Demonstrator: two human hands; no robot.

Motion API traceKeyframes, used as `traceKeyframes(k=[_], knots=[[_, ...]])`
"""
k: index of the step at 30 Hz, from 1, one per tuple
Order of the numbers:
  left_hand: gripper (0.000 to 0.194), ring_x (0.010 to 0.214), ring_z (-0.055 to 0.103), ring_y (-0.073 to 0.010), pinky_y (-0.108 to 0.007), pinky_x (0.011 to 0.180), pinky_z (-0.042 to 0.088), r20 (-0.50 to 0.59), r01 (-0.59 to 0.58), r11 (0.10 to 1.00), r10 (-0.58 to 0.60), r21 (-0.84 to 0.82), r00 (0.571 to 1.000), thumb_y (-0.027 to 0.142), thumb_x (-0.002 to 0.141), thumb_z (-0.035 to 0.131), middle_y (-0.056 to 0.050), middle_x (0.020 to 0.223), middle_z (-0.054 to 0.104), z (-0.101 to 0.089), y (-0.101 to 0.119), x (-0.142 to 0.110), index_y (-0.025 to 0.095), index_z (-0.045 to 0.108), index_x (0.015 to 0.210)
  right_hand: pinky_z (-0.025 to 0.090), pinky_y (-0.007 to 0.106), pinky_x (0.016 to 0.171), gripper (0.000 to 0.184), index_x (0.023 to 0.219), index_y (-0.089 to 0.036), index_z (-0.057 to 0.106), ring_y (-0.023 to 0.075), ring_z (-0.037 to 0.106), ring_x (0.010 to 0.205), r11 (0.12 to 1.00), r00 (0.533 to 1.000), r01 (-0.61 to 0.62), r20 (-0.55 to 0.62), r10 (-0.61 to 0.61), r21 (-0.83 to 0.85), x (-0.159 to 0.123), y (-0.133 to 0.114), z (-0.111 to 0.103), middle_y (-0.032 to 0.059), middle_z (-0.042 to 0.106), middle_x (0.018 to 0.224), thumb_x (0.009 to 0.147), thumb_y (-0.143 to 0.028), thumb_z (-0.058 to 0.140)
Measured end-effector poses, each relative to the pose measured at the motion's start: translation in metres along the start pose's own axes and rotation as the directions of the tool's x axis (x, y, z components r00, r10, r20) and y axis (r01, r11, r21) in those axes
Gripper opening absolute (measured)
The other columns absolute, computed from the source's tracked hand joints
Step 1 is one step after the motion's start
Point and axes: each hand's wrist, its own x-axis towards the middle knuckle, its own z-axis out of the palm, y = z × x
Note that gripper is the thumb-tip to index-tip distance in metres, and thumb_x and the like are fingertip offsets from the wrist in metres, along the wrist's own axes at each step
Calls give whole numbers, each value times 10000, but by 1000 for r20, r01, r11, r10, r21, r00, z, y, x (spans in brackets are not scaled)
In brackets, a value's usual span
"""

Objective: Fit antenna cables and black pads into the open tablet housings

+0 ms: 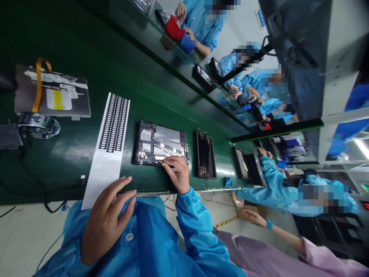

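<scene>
Here | right hand (179,175) pinched at opened device (162,139), hold unclear | left hand (108,217) spread, empty | blue sign (260,17) illegible

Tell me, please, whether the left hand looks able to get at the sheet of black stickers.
Most likely yes: the left hand looks free and open, in view over the lower end of the sticker sheet, and nothing visible covers the black stickers.

The bare right hand (178,175) hid part of a black rectangular device (168,134) near the green counter's (67,156) front edge; anything pinched was indiscernible. The view's left edge cropped a rounded black object (5,79).
</scene>
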Motion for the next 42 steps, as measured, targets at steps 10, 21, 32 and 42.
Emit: traceKeyframes(k=[10,21,32,42], knots=[[221,1258,559,-231,-400,1079,474,14,-10,1000,10,-3,1000,178,923,613,-88,1341,586,4,2,3,199,621,1143,552,374,863,120,1000,-238,740,195,675,965,997,997,-19,82,13,78,4,4,-8,58,723,998,886,-209,722],[203,1195,581,-245,-419,1031,502,54,-93,994,91,49,994,157,919,595,-104,1245,639,53,13,31,168,624,1119,550,418,937,304,1198,-260,634,221,645,1127,994,996,90,3,-90,-56,-14,2,-3,89,683,1205,917,-148,656],[175,1176,582,-248,-443,1040,506,83,-56,997,52,46,995,170,925,576,-118,1212,638,70,6,45,161,622,1094,474,403,921,66,1034,-245,627,215,608,1057,991,995,15,105,-1,-134,-3,-1,-1,57,685,1102,977,-239,594],[182,1116,609,-238,-425,1006,515,84,-64,995,58,77,995,149,910,588,-102,1178,660,73,11,53,180,632,1084,452,403,900,113,1051,-250,644,225,569,1049,988,969,49,246,-12,-147,8,-1,-10,59,674,1138,997,-240,545]])
